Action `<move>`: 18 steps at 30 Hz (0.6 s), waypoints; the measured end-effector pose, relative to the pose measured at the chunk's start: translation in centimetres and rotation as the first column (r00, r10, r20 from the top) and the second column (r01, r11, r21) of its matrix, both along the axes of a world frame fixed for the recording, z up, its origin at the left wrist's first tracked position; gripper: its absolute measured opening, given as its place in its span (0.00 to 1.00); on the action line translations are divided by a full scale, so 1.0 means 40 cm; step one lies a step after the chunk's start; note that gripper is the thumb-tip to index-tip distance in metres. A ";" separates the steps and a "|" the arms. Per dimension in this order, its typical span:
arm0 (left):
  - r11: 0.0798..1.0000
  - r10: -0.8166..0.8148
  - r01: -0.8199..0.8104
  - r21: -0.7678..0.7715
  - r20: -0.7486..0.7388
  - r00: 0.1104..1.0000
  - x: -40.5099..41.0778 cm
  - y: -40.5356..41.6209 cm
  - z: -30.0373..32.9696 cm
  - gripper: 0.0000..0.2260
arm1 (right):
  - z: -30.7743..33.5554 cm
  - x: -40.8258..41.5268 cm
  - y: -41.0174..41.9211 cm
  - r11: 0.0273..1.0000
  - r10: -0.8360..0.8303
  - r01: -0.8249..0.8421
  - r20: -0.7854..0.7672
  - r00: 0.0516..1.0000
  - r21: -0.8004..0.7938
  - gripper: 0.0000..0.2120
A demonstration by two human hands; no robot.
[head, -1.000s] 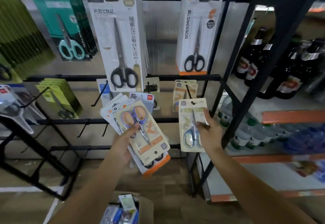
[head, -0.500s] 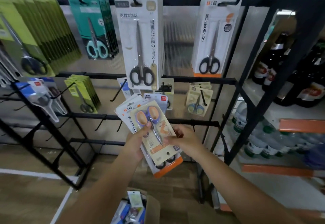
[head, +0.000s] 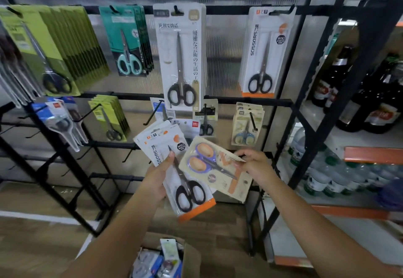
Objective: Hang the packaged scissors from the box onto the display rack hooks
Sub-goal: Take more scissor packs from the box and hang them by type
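1. While the left hand (head: 160, 174) grips a fanned stack of white-and-orange carded black-handled scissors (head: 185, 181), the right hand (head: 254, 164) pinches the cream card of purple-and-orange-handled scissors (head: 214, 166) at its upper right edge, fingers (head: 241, 154) curled onto it.
2. That cream card lies tilted, its long axis running from upper left to lower right, handles toward the stack.
3. Black wire rack hooks (head: 156, 112) stand above the cream card; the right hand is the one carrying it.
4. Below the cream card, the brown cardboard box (head: 192, 256) holds more packs.
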State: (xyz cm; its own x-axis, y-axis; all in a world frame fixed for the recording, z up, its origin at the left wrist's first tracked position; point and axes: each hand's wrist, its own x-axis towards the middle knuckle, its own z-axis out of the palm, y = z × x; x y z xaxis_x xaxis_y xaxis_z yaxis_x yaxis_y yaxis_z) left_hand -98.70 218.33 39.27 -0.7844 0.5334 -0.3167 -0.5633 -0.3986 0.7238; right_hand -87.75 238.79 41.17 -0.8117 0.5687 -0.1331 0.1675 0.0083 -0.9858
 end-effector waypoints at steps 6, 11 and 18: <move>0.992 -0.012 0.000 -0.123 -0.096 0.995 0.032 0.010 0.017 0.28 | 0.041 -0.046 -0.004 0.946 0.107 -0.117 0.050 0.993 0.301 0.12; 0.983 0.174 -0.179 -0.034 -0.100 0.980 0.023 0.007 0.011 0.27 | 0.035 -0.054 -0.013 0.987 -0.154 0.147 0.105 0.983 0.070 0.25; 0.978 0.202 -0.206 -0.032 -0.115 0.973 0.032 0.005 0.001 0.28 | -0.028 -0.047 -0.058 0.829 0.006 -0.027 -0.040 0.999 -0.559 0.08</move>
State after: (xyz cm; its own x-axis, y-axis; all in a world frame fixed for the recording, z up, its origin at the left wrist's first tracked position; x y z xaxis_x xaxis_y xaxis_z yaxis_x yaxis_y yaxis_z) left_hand -97.41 218.51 39.29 -0.9066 0.3461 -0.2414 -0.3890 -0.4637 0.7960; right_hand -89.65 236.48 40.03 -0.8304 0.3922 -0.3958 0.1379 -0.5435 -0.8280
